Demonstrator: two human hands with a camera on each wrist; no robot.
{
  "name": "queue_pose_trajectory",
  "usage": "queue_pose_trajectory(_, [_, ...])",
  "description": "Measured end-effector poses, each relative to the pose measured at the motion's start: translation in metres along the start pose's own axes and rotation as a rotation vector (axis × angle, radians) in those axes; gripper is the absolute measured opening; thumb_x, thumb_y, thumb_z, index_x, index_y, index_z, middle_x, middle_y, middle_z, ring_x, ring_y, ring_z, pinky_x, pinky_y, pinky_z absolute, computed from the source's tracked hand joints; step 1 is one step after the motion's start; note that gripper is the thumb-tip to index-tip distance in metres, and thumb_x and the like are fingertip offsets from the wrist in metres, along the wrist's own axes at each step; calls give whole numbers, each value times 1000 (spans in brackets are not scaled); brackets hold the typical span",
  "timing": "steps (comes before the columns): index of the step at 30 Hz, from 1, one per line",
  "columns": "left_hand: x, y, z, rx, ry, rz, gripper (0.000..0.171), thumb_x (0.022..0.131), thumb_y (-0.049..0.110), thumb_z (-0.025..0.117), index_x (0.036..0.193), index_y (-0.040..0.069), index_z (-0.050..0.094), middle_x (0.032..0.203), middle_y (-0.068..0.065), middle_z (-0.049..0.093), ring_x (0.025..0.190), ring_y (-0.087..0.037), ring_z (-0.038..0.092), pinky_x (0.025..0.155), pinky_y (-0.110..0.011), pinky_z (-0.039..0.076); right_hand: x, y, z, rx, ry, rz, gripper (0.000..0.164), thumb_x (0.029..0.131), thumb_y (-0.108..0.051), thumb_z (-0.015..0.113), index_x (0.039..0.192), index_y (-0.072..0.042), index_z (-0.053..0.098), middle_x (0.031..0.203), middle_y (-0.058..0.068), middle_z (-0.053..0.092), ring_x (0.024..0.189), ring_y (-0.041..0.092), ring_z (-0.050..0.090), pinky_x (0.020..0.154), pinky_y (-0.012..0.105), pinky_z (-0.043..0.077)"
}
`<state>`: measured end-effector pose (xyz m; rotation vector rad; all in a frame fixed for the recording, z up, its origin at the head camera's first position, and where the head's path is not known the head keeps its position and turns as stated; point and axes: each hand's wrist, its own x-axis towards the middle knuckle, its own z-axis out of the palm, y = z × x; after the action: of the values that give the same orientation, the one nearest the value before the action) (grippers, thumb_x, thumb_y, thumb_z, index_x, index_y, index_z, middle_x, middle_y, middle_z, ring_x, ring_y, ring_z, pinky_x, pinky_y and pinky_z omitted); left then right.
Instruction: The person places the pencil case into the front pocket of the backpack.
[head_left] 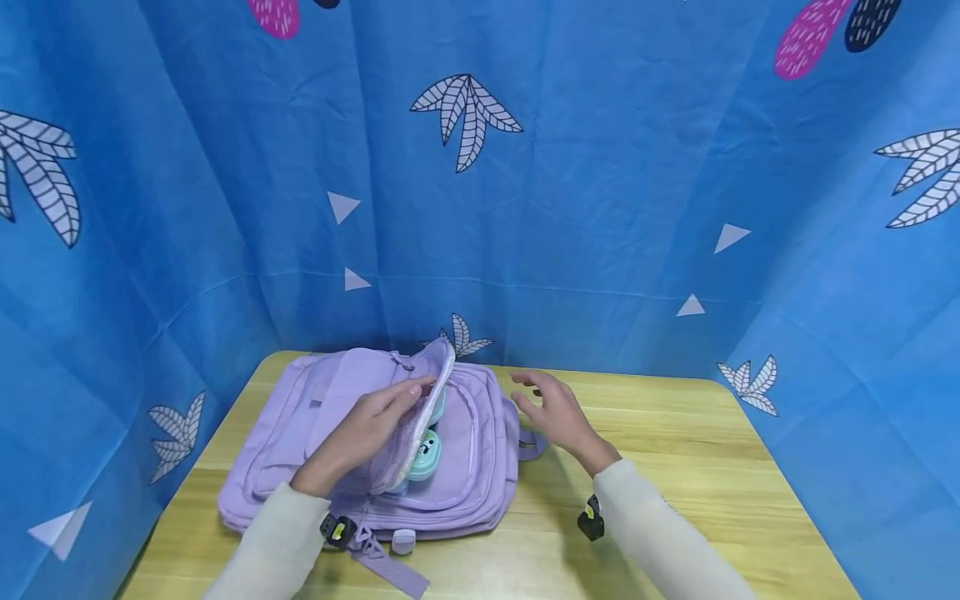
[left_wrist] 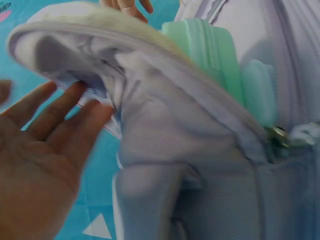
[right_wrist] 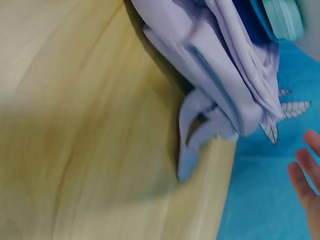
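A lilac backpack [head_left: 300, 442] lies on the table with its front pocket flap [head_left: 444, 367] raised. In the pocket's mouth sit a mint-green case with a face [head_left: 426, 456] and a second teal item, mostly hidden by the flap; the left wrist view shows a pale aqua thing [left_wrist: 259, 90] beside the green case [left_wrist: 207, 50]. My left hand [head_left: 371, 429] is at the flap, fingers loosely extended; whether they touch it I cannot tell. To the right of the backpack, my right hand [head_left: 555, 412] hovers with loosely bent fingers, holding nothing.
The wooden table [head_left: 690, 467] extends to the right of the backpack. A blue patterned curtain [head_left: 600, 192] hangs behind and at both sides. One strap [head_left: 393, 571] trails toward the front, and a loop [head_left: 532, 446] sticks out from the backpack's right side.
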<state>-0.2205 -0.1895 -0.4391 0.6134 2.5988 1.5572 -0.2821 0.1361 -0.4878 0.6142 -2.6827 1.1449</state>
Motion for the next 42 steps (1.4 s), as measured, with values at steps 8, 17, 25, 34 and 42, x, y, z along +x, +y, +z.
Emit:
queue_pose_trajectory(8, [21,7,11,280,-162,13,47,114,23,57,159,13,57,170,-15,47,164,-47,28,131,-66,25,7,7,-25,12,21,47,40,109,-17,67,147,-4,65,145,19,69,137,40,62,114,59,52])
queue_pose_trajectory(17, [39,14,26,557,-260,-52,54,110,22,59,163,14,53,178,-22,30,168,-51,9,133,-72,7,17,6,-36,-48,-5,74,45,111,-21,65,153,-6,61,153,18,64,142,40,59,116,58,50])
queue_pose_trajectory(25, [45,9,40,756,-270,-86,51,109,26,60,158,15,59,180,-18,26,170,-46,6,132,-74,0,20,11,-39,-83,14,97,45,110,-19,67,151,-5,62,151,19,64,141,42,59,114,59,51])
queue_pose_trajectory(34, [60,1,46,986,-280,-25,46,102,28,65,143,10,68,173,-15,43,167,-46,19,128,-80,8,29,13,-45,-143,4,140,46,112,-29,63,154,-10,60,156,17,60,147,42,53,121,65,43])
queue_pose_trajectory(42, [102,18,13,702,-276,-102,28,105,20,58,121,16,81,151,-9,66,153,-35,49,122,-87,11,39,8,-55,-290,-42,96,51,113,-38,60,156,-10,58,158,21,56,147,48,50,121,68,40])
